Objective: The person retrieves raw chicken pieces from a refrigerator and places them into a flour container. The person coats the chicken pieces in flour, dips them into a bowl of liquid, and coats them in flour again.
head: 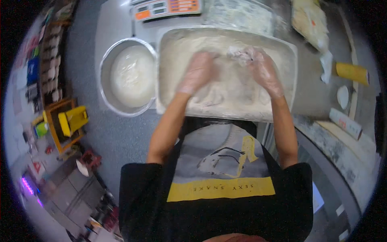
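Observation:
A large rectangular tub holds pale flour-like powder with lumps near its front wall. Over the left part of the powder is my left hand, in a clear plastic glove and blurred; its fingertips are hard to make out. My right hand, gloved the same way, is over the right part, its fingers bent near a whitish, powder-dusted clump. Whether the fingers grip that clump is unclear. The hands are apart. Left of the tub stands a round metal pot with a milky white liquid in it.
A digital scale lies behind the tub, beside a powder-dusted clear container. At the right are a plastic bag, a yellow cylinder, a small white bowl and a white roll or tube.

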Available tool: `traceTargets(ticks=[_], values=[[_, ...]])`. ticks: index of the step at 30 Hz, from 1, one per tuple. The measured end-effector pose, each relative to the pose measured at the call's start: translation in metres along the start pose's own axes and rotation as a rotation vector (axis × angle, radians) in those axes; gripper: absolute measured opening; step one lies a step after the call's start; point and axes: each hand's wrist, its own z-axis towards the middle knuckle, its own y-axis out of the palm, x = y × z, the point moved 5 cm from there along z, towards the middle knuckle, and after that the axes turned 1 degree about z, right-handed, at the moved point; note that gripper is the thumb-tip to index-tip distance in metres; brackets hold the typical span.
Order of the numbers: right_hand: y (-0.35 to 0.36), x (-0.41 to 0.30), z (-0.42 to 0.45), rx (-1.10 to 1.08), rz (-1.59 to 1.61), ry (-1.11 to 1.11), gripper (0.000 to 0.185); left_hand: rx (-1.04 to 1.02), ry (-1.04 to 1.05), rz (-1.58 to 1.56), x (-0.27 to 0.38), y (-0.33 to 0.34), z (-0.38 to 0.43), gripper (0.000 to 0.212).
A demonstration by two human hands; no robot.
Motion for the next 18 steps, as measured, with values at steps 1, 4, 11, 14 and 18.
traceTargets(ticks=[1, 4, 11, 14, 18], values=[[0.012, -0.008, 0.002, -0.025, 0.106, 0.024, 0.031, 0.014, 0.038, 0.037, -0.004, 0.012, 0.004, 0.023], [0.017, -0.03, 0.012, -0.075, -0.211, -0.069, 0.031, 0.019, -0.023, 0.091, -0.007, 0.011, 0.008, 0.023], [0.063, 0.058, 0.026, -0.031, -0.386, 0.145, 0.025, 0.008, -0.193, -0.049, -0.048, -0.039, -0.031, 0.031], [0.084, 0.043, 0.022, -0.032, -0.58, 0.215, 0.026, -0.067, -0.277, -0.085, -0.06, -0.051, -0.052, 0.032], [0.085, 0.056, 0.013, 0.247, -0.143, 0.264, 0.027, -0.066, -0.287, -0.105, -0.078, -0.063, -0.069, 0.03]])
